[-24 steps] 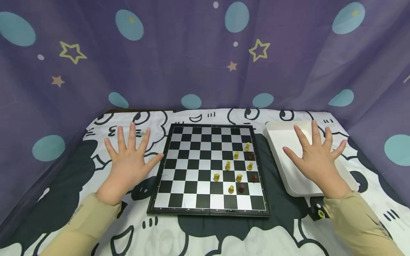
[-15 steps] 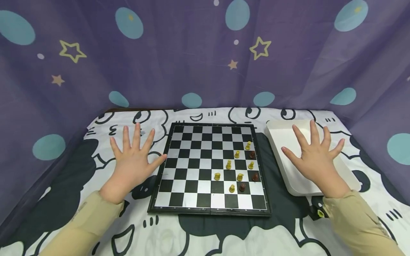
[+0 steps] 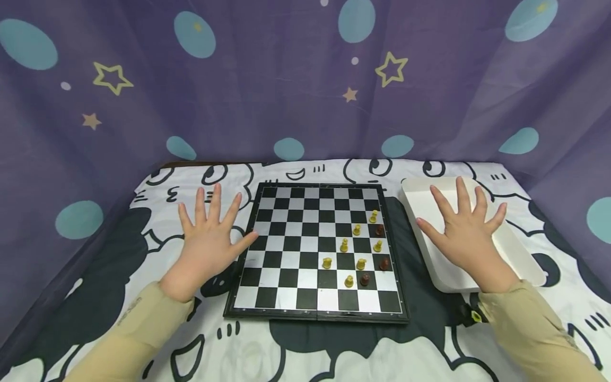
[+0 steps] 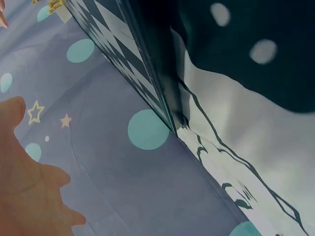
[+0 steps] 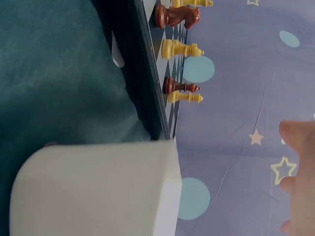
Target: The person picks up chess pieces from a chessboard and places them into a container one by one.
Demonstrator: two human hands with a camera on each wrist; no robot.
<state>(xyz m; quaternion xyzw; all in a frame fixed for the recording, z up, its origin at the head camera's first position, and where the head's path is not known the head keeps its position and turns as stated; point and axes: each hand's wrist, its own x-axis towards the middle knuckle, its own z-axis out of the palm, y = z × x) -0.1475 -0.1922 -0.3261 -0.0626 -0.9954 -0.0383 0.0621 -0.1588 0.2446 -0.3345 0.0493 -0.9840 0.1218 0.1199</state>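
A black-and-white chessboard (image 3: 291,244) lies flat in the middle of the head view. Several yellow chess pieces and 3 dark brown ones stand on its right half; among them are a yellow piece (image 3: 326,263) and a brown knight (image 5: 179,17). My left hand (image 3: 207,246) hovers by the board's left edge, fingers spread, holding nothing. Over the white tray (image 3: 425,260), right of the board, my right hand (image 3: 465,236) is spread the same way and holds nothing. In the left wrist view, part of the left hand (image 4: 29,182) shows at the lower left.
A patterned black-and-white cloth (image 3: 243,350) covers the table. Behind it hangs a purple curtain (image 3: 258,79) with stars and blue ovals. A small yellow-green spot (image 3: 476,317) shows beside the right sleeve.
My left hand has moved a little to the right, toward the board. The right hand has shifted slightly left against the tray. The whole view has drifted slightly; the pieces stay put on the board.
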